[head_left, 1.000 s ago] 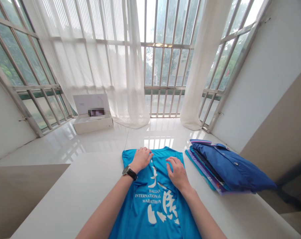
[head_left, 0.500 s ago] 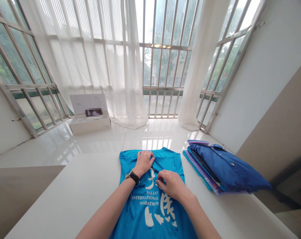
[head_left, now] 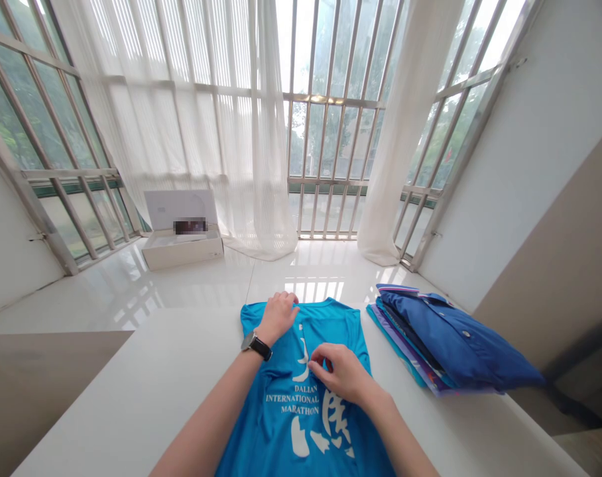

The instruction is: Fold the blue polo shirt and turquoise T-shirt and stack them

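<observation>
A blue T-shirt (head_left: 341,322) with white lettering reading "DALIAN INTERNATIONAL MARATHON" lies spread on the white surface in front of me, some creases across its upper half. At its far edge, near the neckline, my left hand (head_left: 278,314), with a black-strapped watch (head_left: 256,345) on the wrist, rests with slightly bent fingers and the thumb apart. Lower down, over the white characters, my right hand (head_left: 341,372) has thumb and fingertips pinched together on the shirt's cloth. The lower part of the shirt runs out of view.
To the right sits a stack of folded clothes (head_left: 460,338), a dark blue buttoned one on top. An open white box (head_left: 184,250) stands at the back left by the sheer curtain (head_left: 246,165). Barred windows surround the ledge.
My left hand has slid a little up and to the left, onto the neckline edge. My right hand has hardly moved on the shirt. The view has shifted slightly.
</observation>
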A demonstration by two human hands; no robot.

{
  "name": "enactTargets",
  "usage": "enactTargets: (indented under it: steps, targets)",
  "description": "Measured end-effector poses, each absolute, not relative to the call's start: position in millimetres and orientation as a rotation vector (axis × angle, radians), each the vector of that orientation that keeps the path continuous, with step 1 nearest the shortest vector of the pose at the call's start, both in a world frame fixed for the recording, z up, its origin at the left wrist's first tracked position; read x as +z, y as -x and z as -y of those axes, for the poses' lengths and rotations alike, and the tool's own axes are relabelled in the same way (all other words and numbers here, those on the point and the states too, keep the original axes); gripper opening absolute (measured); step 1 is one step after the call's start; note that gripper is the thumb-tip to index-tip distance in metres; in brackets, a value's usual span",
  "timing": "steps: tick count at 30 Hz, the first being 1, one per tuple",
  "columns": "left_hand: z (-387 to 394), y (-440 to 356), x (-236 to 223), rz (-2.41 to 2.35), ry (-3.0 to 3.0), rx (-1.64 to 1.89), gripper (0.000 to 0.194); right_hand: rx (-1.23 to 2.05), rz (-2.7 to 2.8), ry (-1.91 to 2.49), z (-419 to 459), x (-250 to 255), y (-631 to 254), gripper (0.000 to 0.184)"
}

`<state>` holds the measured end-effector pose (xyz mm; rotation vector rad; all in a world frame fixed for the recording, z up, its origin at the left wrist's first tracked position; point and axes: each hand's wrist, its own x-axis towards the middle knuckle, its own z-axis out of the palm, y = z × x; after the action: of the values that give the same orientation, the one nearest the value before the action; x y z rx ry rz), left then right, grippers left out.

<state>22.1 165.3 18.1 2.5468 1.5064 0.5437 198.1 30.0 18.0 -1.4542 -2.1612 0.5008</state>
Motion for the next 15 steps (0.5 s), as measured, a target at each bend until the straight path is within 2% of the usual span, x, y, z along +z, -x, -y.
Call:
enactTargets:
  steps: [6,11,15]
  targets:
    - [-176.2,0.6,15.5,-1.487,-2.563,0.313,0.023,0.151,2.331,1.352,-24.8,15.3,-164.3,0.016]
    - [-176.5,5.0,4.5,-1.554,-2.536,0.277,0.024,-0.091,2.491,1.366,-29.0,1.5,-146.0,0.007]
    - [-177.6,5.3,3.8,-1.550,-2.517,0.327,0.017,-0.243,2.474,1.301,-32.8,-4.0,-146.1,0.013]
